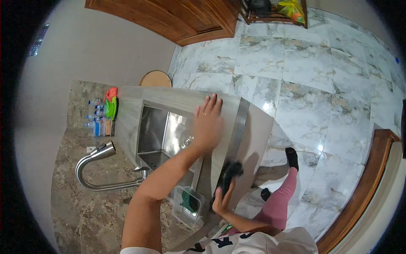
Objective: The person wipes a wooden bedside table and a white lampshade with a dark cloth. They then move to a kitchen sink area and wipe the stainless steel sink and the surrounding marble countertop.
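Note:
My left hand (pixel 208 127), palm down with fingers apart, is over the grey countertop strip (pixel 229 117) along the sink's front rim. It looks slightly blurred, and I cannot tell whether it touches the surface. A ring shows on one finger. By the counter's front edge, my right hand (pixel 224 200) grips a black, soft-looking item (pixel 232 174), blurred and possibly a cloth. Left of my left hand is the stainless steel sink (pixel 153 130), its drain (pixel 186 139) visible. My left forearm hides part of the basin.
A pull-down faucet (pixel 111 187) arches beside the sink. Near me is a clear plastic container (pixel 198 219) with a green scouring pad (pixel 189 201). Plastic bottles (pixel 96 119) and a green item (pixel 111 108) stand by the wall. A round stool-like top (pixel 156 79) lies beyond the counter.

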`<state>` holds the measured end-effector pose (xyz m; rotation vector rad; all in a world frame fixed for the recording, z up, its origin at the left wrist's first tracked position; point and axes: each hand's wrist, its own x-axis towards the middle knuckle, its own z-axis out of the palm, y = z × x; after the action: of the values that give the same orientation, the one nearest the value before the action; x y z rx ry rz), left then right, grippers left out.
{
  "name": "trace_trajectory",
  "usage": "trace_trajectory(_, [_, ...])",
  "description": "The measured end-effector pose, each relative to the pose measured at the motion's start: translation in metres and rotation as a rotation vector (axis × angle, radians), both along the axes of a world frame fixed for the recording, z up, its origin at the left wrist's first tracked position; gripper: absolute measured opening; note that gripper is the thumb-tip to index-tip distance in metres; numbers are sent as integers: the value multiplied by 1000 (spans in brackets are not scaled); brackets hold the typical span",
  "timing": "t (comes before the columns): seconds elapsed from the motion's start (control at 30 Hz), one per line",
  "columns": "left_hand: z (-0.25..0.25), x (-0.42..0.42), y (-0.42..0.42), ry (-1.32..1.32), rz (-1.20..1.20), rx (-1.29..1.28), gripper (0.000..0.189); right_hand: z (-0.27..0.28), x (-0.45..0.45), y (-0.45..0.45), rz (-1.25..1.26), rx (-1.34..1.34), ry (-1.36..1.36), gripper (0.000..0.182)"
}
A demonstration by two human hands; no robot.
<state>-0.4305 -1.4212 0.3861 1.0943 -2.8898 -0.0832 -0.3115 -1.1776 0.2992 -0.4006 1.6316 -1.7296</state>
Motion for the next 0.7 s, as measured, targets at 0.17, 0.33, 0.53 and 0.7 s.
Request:
trace_trajectory(0.17, [-13, 16, -5, 114, -51, 28, 51, 7, 76, 67, -35, -39, -199, 62])
trace_trajectory(0.33, [-23, 18, -7, 120, -65, -17, 51, 4, 0, -8, -127, -20, -92, 61])
trace_trajectory(0.53, [-18, 16, -7, 136, -94, -27, 51, -9, -141, -129, -226, -203, 61, 57])
trace_trajectory(0.7, [-15, 16, -7, 169, -71, 1, 53, 3, -60, -61, -120, -57, 24, 58])
